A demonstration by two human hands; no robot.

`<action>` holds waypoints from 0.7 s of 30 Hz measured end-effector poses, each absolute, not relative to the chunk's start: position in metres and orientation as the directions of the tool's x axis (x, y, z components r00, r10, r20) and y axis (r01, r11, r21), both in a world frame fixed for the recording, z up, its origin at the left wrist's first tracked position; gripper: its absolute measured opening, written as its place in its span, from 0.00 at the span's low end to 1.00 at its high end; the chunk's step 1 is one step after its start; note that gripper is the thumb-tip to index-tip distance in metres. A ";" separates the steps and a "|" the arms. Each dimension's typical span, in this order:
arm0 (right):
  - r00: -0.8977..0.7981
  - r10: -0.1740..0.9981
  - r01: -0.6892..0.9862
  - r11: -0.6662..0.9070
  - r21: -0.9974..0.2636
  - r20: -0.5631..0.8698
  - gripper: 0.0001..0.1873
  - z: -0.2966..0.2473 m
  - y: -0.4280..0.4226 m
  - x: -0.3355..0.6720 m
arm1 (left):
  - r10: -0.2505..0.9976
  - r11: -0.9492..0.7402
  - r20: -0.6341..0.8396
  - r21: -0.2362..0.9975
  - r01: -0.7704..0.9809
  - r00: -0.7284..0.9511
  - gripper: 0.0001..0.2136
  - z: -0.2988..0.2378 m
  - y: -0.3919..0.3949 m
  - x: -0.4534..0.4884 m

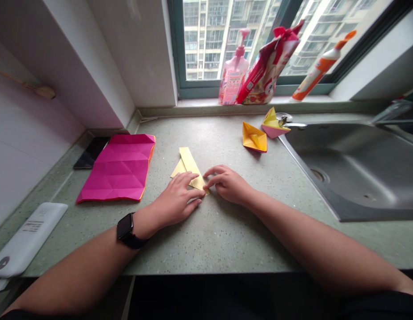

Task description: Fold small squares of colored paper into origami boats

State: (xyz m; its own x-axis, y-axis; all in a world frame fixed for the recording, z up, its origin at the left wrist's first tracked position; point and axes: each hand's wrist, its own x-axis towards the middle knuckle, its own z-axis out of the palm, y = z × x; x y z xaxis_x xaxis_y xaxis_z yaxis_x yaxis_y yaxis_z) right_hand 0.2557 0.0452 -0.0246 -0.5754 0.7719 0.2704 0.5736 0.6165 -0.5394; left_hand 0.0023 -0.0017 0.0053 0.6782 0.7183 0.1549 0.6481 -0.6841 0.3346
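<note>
A folded piece of pale yellow paper (190, 161) lies on the counter in front of me, with a long strip crossing a triangular flap. My left hand (180, 195) rests over its lower part, fingers spread and pressing it down, hiding some of the folds. At the paper's lower right corner, the fingertips of my right hand (228, 183) touch the edge. Its fingers are bent but apart, and its thumb is mostly hidden. Beyond my right hand stand two folded paper boats, one orange-yellow (254, 137) and one yellow and pink (275, 125).
Creased magenta sheets (121, 166) with orange beneath partly cover a dark phone (88, 153) at left. A white power bank (29, 238) lies nearer me. The steel sink (356, 164) is at right. A pink pump bottle (233, 75), red bag (269, 66) and orange-white bottle (316, 73) line the windowsill.
</note>
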 end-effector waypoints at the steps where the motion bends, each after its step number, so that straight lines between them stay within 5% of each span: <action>1: -0.575 0.771 0.570 0.617 -0.542 0.274 0.28 -0.025 0.045 0.256 | 0.718 -0.683 0.143 0.334 0.649 0.682 0.13 0.004 -0.003 0.003; 7: -0.582 0.758 0.554 0.635 -0.539 0.294 0.26 -0.027 0.046 0.259 | 0.648 -0.740 0.167 0.371 0.561 0.743 0.15 0.001 -0.001 0.004; 14: -0.620 0.735 0.565 0.661 -0.493 0.274 0.28 -0.021 0.044 0.261 | 0.866 -0.495 0.271 0.347 0.797 0.420 0.20 -0.010 0.012 -0.006; 21: -0.633 0.714 0.596 0.696 -0.401 0.298 0.14 -0.016 0.039 0.259 | 0.885 -0.463 0.213 0.302 0.833 0.414 0.25 -0.007 0.009 -0.009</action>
State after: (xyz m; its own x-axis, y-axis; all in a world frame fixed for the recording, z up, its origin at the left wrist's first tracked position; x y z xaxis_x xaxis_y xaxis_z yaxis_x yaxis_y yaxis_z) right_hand 0.2591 0.0389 -0.0160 -0.6333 0.7141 0.2983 0.5955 0.6959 -0.4014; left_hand -0.0092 0.0093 -0.0071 0.4143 0.8849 0.2129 0.8332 -0.4629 0.3024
